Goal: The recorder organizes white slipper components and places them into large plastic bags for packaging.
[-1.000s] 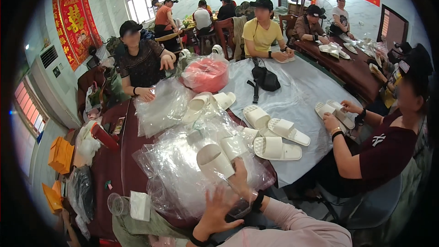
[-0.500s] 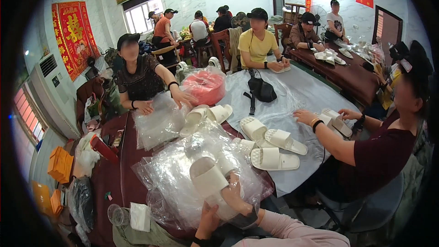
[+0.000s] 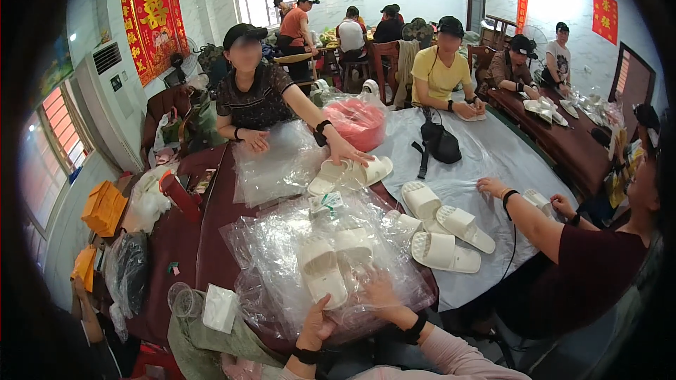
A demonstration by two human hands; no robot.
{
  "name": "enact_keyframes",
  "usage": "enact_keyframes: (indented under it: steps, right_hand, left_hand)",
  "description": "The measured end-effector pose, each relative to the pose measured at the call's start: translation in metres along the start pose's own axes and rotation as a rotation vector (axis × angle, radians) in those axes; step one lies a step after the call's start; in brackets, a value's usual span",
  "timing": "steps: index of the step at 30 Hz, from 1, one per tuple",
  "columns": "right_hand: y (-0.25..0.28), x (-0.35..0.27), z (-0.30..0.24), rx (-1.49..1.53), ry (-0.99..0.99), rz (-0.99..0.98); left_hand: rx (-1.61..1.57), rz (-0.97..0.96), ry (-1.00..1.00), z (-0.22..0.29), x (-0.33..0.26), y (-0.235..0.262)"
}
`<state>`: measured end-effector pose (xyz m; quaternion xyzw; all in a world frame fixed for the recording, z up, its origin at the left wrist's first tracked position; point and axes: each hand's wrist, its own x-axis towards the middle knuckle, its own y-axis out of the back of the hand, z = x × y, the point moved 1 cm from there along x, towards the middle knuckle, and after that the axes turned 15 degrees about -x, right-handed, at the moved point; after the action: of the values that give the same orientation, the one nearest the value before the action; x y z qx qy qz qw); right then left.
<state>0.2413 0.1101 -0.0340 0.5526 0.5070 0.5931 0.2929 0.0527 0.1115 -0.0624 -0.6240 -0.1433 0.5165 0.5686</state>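
Note:
Two white slippers (image 3: 324, 272) lie side by side on a heap of clear plastic bags (image 3: 271, 260) in front of me. Whether film covers them is hard to tell through the shine. My left hand (image 3: 317, 321) is closed at the heel of the left slipper, thumb along its edge and other fingers hidden below. My right hand (image 3: 384, 297) reaches over the plastic beside the right slipper's heel, fingers stretched forward and slightly blurred. A small white packet with green marks (image 3: 326, 204) rests on the bags beyond the toes.
Across the table a person in a dark top (image 3: 257, 95) touches another white pair (image 3: 350, 174). More slippers (image 3: 445, 252) and a black waist bag (image 3: 440, 142) lie on the pale sheet (image 3: 486, 169). A clear cup (image 3: 184, 300) and tissue pack (image 3: 220, 308) stand left.
The slippers have gone from raised and tilted to lying flatter on the bags. My right hand has drawn back from them. The person opposite now reaches onto the far pair. My view has turned left.

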Motion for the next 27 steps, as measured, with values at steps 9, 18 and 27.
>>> enact_keyframes:
  steps: [9, 18, 27]
  right_hand:
    - [0.032, -0.027, 0.028, 0.014, 0.035, -0.021]
    - [0.086, -0.025, 0.024, -0.101, 0.273, 0.118]
    - [0.098, -0.013, 0.012, -0.072, 0.257, 0.434]
  left_hand:
    - [0.252, -0.133, 0.025, 0.008, -0.022, -0.004]
    - [0.281, 0.021, 0.045, 0.019, -0.029, -0.015]
    - [0.244, -0.087, 0.344, -0.022, -0.059, -0.059]
